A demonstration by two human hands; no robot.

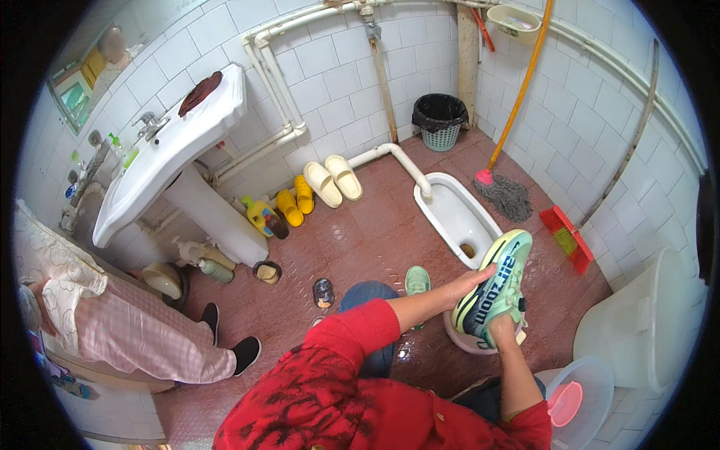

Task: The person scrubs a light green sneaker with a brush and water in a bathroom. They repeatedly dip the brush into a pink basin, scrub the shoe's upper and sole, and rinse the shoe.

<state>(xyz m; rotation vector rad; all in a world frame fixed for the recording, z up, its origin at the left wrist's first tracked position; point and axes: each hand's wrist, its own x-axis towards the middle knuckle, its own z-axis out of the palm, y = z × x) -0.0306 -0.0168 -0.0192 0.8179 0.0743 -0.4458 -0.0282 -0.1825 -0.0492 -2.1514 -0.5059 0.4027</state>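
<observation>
My left hand [472, 284] rests against the pale yellow sole edge of a mint-green Nike running shoe [500, 281]. The fingers of my right hand [502, 329] are inside the shoe's opening and hidden by it. The shoe is raised in front of me, its toe pointing away and its printed side facing up. Below it stands a pink basin [467, 340], partly covered by the shoe and my hands. A second mint-green shoe [417, 281] is on the tiled floor, left of the basin.
A squat toilet [461, 219] lies ahead, with a mop [509, 197] and a red broom [568, 239] to its right. A large white tub [624, 320] and a clear basin [596, 382] stand at right. Another person [140, 332] stands at left by the sink [169, 152].
</observation>
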